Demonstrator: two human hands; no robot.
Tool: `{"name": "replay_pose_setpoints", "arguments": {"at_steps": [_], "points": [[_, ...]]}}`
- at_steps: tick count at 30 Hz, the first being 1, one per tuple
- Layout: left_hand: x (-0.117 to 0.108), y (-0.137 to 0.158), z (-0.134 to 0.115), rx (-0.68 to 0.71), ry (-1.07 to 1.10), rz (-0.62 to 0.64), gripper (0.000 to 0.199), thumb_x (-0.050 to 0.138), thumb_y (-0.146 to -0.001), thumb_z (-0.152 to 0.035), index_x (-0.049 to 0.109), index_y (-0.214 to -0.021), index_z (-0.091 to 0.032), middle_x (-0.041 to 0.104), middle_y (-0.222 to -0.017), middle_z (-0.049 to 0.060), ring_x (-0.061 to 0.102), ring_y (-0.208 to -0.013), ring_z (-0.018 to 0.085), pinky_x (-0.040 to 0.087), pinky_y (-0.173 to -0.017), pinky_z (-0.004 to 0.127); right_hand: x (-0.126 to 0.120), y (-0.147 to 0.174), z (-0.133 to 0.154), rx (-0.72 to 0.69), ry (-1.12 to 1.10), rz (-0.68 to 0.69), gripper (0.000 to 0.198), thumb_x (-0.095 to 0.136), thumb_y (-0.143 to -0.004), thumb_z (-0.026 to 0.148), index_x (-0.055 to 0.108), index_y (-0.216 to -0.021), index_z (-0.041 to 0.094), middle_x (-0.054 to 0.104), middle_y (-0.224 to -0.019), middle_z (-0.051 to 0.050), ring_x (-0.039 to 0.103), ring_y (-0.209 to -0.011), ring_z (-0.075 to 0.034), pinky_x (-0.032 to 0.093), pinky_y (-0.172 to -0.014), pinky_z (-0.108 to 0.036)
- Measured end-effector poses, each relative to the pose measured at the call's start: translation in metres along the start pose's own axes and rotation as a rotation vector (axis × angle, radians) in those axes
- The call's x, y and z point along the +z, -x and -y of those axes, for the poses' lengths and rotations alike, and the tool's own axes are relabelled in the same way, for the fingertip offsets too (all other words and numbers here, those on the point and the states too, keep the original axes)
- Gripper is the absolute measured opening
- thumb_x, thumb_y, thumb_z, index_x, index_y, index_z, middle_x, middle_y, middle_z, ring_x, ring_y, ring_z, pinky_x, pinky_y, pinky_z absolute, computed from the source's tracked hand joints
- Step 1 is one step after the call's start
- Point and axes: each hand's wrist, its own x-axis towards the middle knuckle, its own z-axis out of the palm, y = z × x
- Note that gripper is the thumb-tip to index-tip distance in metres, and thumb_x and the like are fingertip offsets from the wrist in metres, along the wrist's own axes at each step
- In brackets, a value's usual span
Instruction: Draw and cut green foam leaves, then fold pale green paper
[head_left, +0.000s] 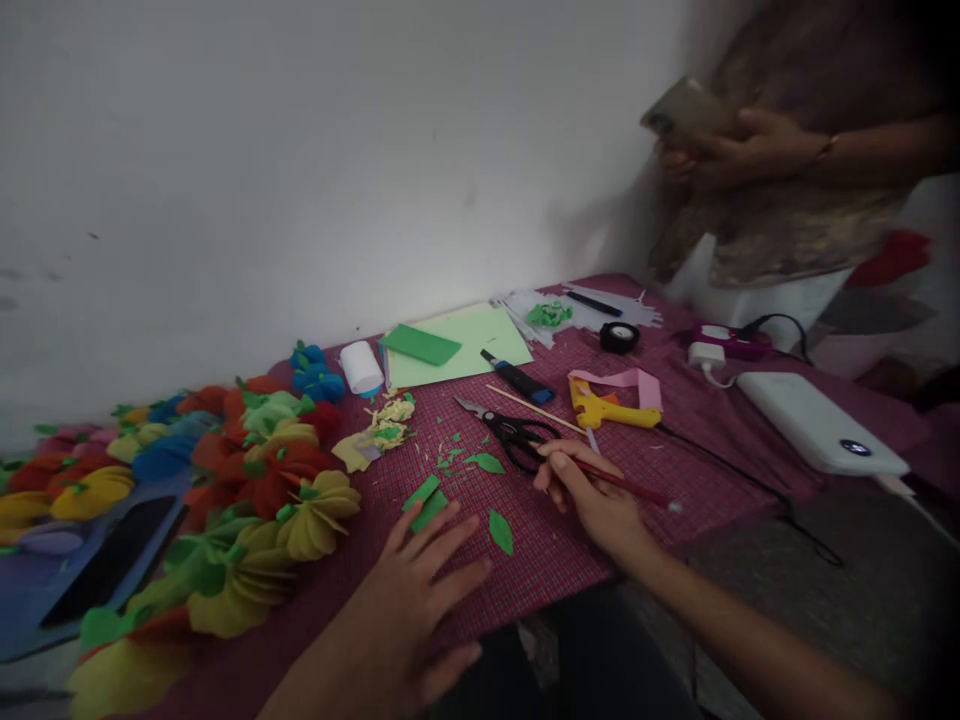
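Observation:
My left hand is open, fingers spread, above the near side of the cloth. Its fingertips are nearest a small folded green paper piece; whether they touch it I cannot tell. A thin red pencil slants through my right hand, whose fingers are closed on it. Black-handled scissors lie just beyond those fingers, blades pointing away to the left, partly hidden by the hand. Two cut green paper leaves, one leaf between my hands and another leaf near the scissors, rest on the cloth.
Colourful paper pumpkins crowd the left, beside a dark phone. Paper scraps, green sheets, a cutter, a yellow glue gun and a white power bank lie around. A person stands right, holding a phone.

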Motion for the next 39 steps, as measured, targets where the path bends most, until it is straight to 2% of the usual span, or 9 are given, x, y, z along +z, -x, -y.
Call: {"name": "replay_pose_setpoints", "arguments": {"at_steps": [2,5,11,18,21,25,31,36,39], "points": [[0.004,0.014,-0.003,-0.047,-0.054,-0.112,0.044,0.057,-0.080,-0.023,0.048,-0.122,-0.026,0.053,-0.127,0.006,0.042,-0.124,0.026,0.027,-0.105,0.051,0.000,0.001,-0.001,-0.005,0.087,0.037,0.023,0.044,-0.089,0.036,0.057,-0.098,0.019,0.062,-0.071,-0.001,0.051,-0.051,-0.010,0.040,-0.045,-0.021],[0.019,0.034,-0.006,-0.100,-0.100,-0.236,0.036,0.057,-0.081,-0.021,0.051,-0.116,-0.025,0.063,-0.113,0.005,0.054,-0.111,0.023,0.037,-0.100,0.045,0.000,0.011,-0.003,-0.072,0.317,0.100,0.019,0.048,-0.086,0.031,0.058,-0.094,0.018,0.062,-0.071,-0.002,0.055,-0.057,-0.013,0.043,-0.053,-0.024],[0.043,0.037,-0.017,-0.235,-0.095,-0.355,0.028,0.053,-0.083,-0.020,0.055,-0.110,-0.024,0.064,-0.110,0.007,0.058,-0.104,0.024,0.045,-0.093,0.046,0.022,0.044,0.016,-0.258,0.883,0.388,0.018,0.054,-0.083,0.019,0.061,-0.100,0.020,0.066,-0.085,-0.005,0.058,-0.083,-0.021,0.044,-0.073,-0.030],[0.051,0.024,-0.022,-0.323,0.012,-0.443,0.021,0.050,-0.084,-0.020,0.060,-0.103,-0.021,0.065,-0.107,0.009,0.058,-0.102,0.025,0.046,-0.090,0.047,0.047,0.043,0.025,-0.195,1.238,0.377,0.025,0.045,-0.082,0.007,0.061,-0.097,0.019,0.066,-0.087,-0.008,0.058,-0.082,-0.023,0.041,-0.068,-0.030],[0.052,0.025,-0.024,-0.357,0.086,-0.479,0.021,0.050,-0.084,-0.021,0.061,-0.102,-0.021,0.065,-0.107,0.008,0.058,-0.102,0.024,0.046,-0.089,0.046,0.044,0.039,0.019,-0.160,1.112,0.351,0.025,0.043,-0.080,0.004,0.061,-0.087,0.019,0.064,-0.076,-0.005,0.056,-0.074,-0.020,0.039,-0.066,-0.028],[0.051,0.022,-0.027,-0.442,0.298,-0.514,0.021,0.049,-0.085,-0.024,0.063,-0.100,-0.022,0.065,-0.106,0.007,0.059,-0.101,0.023,0.046,-0.090,0.043,0.034,0.036,0.011,-0.061,0.484,0.211,0.006,0.049,-0.078,0.016,0.054,-0.077,0.020,0.054,-0.067,0.001,0.052,-0.066,-0.016,0.041,-0.063,-0.027],[0.037,-0.014,-0.030,-0.599,0.973,-0.597,0.033,0.049,-0.084,-0.036,0.059,-0.108,-0.017,0.068,-0.095,0.008,0.064,-0.087,0.021,0.051,-0.074,0.032,0.024,0.039,0.024,0.139,0.002,0.249,0.017,0.059,-0.078,0.032,0.051,-0.089,0.021,0.052,-0.074,0.003,0.052,-0.063,-0.012,0.043,-0.059,-0.023],[0.030,-0.042,-0.029,-0.573,1.025,-0.614,0.024,0.055,-0.078,-0.037,0.062,-0.070,-0.016,0.061,-0.064,0.000,0.056,-0.061,0.014,0.043,-0.057,0.023,0.026,0.044,0.028,0.172,-0.033,0.281,0.019,0.061,-0.076,0.034,0.053,-0.087,0.021,0.054,-0.073,0.003,0.053,-0.063,-0.012,0.042,-0.058,-0.023],[0.036,-0.046,-0.029,-0.574,0.958,-0.638,0.024,0.055,-0.078,-0.034,0.060,-0.063,-0.016,0.056,-0.057,-0.003,0.051,-0.055,0.012,0.039,-0.054,0.021,0.029,0.046,0.024,0.096,0.029,0.277,0.019,0.062,-0.076,0.031,0.052,-0.088,0.020,0.055,-0.076,0.002,0.054,-0.068,-0.013,0.042,-0.062,-0.023]]}}
